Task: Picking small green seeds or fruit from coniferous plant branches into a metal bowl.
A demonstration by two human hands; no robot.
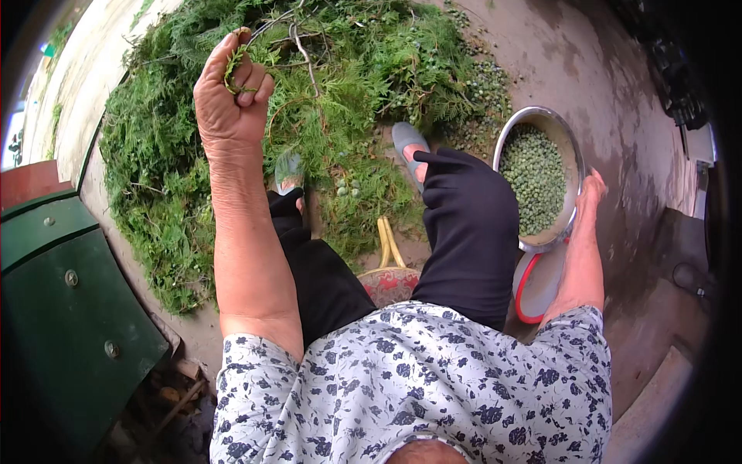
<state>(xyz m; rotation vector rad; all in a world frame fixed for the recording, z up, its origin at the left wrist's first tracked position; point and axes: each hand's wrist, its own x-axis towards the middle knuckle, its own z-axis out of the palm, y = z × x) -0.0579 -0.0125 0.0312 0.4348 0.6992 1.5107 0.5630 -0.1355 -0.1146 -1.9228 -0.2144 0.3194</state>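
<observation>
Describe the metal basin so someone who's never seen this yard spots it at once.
Start at the big heap of green branches and go right, past the dark-trousered knee. By the right hand is a round basin. Its silvery rim and fill of small green cones distinguish it from the red-rimmed container beside it.

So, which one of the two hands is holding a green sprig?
The left hand, raised over the greenery: the sprig curls against its fingers. The right hand is instead at the outer side of the bowl.
</observation>
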